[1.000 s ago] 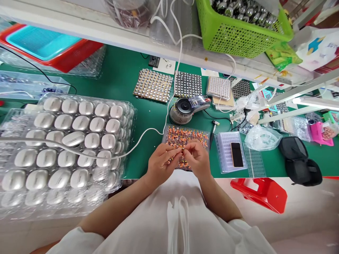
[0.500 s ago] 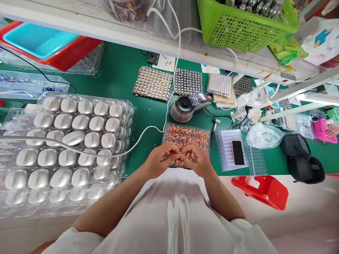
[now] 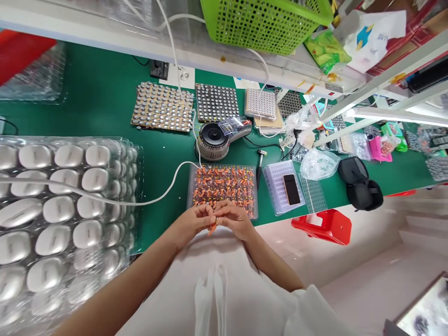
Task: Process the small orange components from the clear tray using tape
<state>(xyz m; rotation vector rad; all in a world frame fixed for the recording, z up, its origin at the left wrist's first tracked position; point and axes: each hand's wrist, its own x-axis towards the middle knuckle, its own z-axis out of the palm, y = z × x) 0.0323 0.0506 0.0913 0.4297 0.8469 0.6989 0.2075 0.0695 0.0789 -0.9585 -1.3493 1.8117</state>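
My left hand and my right hand meet at the near edge of a clear compartment tray. Both are closed in a pinch on one small orange flexible strip, whose end hangs down below the fingertips. The upper part of the strip is hidden by the fingers. In rows inside the tray lie several similar orange strips with small yellow and dark bits.
Behind the tray stands a round dark device. To the right lie a small hammer and a phone on clear trays. Stacked blister trays of white cases fill the left. A white cable crosses the table.
The view has turned to the right, so the table things sit further left. My hands have drawn back from over the tray to its near edge, and the orange strip now shows below the fingers.
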